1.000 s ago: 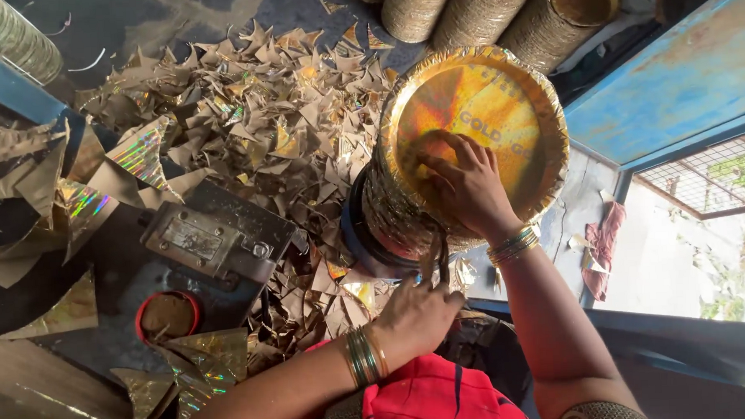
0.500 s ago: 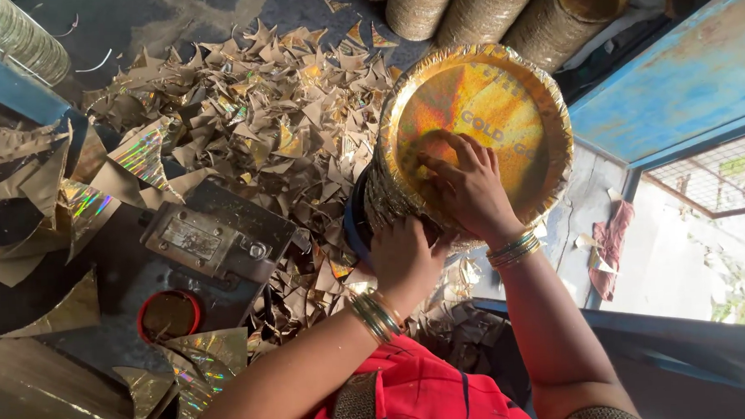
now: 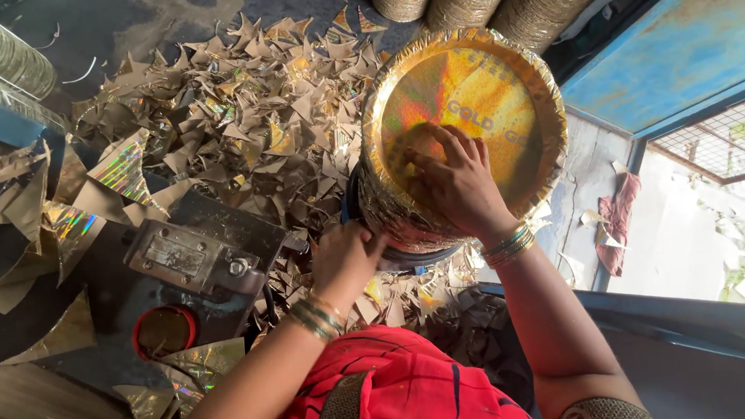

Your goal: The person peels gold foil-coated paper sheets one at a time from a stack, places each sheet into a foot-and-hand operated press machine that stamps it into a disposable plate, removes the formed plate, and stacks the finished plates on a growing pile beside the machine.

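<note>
Gold foil plates in a stack, centre, beside the blue door frame | right hand flat on top, fingers spread | left hand curled against stack's lower edge | paper scraps crowd the left; press machine near.

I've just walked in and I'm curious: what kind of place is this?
Probably a small workshop making foil-coated paper plates. A stack of gold plates sits under the person's right hand, trimmed triangular offcuts litter the floor, and a dark metal machine stands beside them.
</note>
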